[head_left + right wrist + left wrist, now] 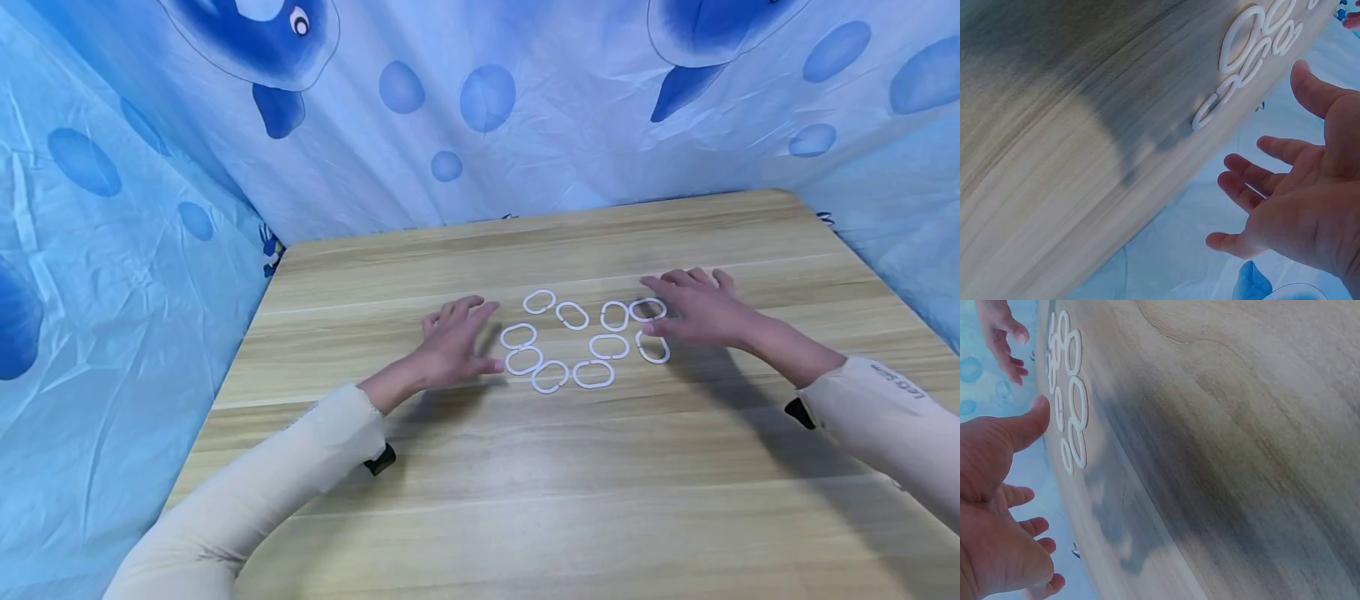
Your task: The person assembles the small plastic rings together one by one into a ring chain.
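Observation:
Several white oval rings, each with a small gap, lie flat in a loose group on the wooden table. The left hand (pixel 452 346) hovers at the left side of the group, fingers spread and holding nothing, its thumb near a ring (pixel 523 360). At the group's right side the right hand (pixel 699 310) is above the table, its fingers apart and its grasp empty; it partly overlaps the rightmost rings (pixel 648 310) in the head view. Both wrist views show empty palms, the left hand (pixel 1004 506) and the right hand (pixel 1310 194), with rings beyond the thumbs.
The wooden table (pixel 480 517) extends around the rings, with its far edge against a blue curtain (pixel 555 158) printed with whales and bubbles. More curtain hangs at both sides. Both forearms, in light sleeves, reach over the table and cast shadows.

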Motion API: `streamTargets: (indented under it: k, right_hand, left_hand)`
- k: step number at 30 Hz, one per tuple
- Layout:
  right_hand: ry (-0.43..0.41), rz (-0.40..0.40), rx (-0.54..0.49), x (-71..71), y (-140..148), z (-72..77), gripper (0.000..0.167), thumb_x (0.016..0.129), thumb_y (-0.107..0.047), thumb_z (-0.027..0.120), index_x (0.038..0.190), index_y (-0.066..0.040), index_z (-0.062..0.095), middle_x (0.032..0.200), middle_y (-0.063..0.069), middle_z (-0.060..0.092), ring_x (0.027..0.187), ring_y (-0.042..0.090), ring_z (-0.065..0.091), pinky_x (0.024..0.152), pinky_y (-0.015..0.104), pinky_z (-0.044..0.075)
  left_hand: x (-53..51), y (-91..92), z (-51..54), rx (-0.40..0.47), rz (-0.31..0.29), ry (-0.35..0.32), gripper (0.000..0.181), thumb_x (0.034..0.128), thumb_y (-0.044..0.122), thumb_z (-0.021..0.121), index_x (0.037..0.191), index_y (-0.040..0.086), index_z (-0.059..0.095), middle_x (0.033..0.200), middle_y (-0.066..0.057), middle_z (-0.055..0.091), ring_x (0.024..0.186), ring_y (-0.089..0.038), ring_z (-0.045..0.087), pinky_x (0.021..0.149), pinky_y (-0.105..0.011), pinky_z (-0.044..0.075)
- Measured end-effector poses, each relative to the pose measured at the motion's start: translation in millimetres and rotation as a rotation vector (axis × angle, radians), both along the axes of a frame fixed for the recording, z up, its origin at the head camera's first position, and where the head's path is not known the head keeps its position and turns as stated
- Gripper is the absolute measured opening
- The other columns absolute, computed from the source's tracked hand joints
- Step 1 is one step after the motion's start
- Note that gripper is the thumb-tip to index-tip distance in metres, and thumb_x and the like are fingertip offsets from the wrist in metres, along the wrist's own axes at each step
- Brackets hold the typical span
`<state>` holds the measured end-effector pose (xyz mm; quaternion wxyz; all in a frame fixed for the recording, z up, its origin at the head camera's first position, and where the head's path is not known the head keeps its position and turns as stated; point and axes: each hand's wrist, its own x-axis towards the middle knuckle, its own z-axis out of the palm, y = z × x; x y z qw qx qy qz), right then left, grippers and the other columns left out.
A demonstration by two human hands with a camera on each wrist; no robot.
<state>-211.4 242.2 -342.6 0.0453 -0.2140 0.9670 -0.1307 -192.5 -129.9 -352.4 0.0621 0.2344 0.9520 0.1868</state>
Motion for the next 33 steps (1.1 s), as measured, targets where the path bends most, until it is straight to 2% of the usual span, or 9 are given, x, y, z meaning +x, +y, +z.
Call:
streamTargets:
  k: [11, 22, 28, 33]
  right_hand:
    - [0.033, 0.074, -0.02, 1.7, 1.6, -6.1, 0.068, 0.084, -0.038, 0.073, 0.139, -0.008, 0.048, 0.127, 0.02, 0.051, 0.118, 0.042, 0.039, 0.097, 0.071, 0.015]
    - [0.048, 0.123, -0.039, 3.6, -0.6, -8.4, 0.062, 0.083, -0.038, 0.074, 0.134, -0.009, 0.055, 0.119, 0.015, 0.055, 0.114, 0.039, 0.042, 0.092, 0.067, 0.021]
    - [0.069, 0.164, -0.053, 4.6, 4.8, -13.8, 0.065, 0.077, -0.035, 0.079, 0.132, -0.009, 0.057, 0.113, 0.014, 0.057, 0.106, 0.035, 0.045, 0.082, 0.058, 0.026]
    - [0.071, 0.202, -0.062, 6.3, 6.0, -15.8, 0.071, 0.069, -0.037, 0.084, 0.129, -0.009, 0.059, 0.114, 0.014, 0.059, 0.107, 0.036, 0.045, 0.079, 0.055, 0.026]
  left_hand:
    - [-2.6, 3.4, -3.8, 0.036, -0.123, 0.028, 0.085, 0.0743, 0.031, 0.083, 0.146, 0.016, 0.04, 0.15, -0.016, 0.032, 0.132, -0.032, 0.028, 0.103, -0.056, 0.021]
    - [-4.4, 10.5, -4.0, -0.019, -0.208, 0.056, 0.077, 0.0742, 0.022, 0.083, 0.142, 0.017, 0.047, 0.147, -0.007, 0.04, 0.132, -0.027, 0.032, 0.1, -0.051, 0.024]
    - [-4.4, 12.6, -1.0, -0.023, -0.285, 0.057, 0.074, 0.0758, 0.019, 0.082, 0.141, 0.014, 0.048, 0.147, -0.008, 0.043, 0.135, -0.028, 0.032, 0.103, -0.054, 0.023]
    - [-5.4, 16.8, -1.2, -0.054, -0.353, 0.075, 0.073, 0.0734, 0.015, 0.083, 0.139, 0.012, 0.05, 0.146, -0.005, 0.045, 0.136, -0.027, 0.034, 0.104, -0.054, 0.021]
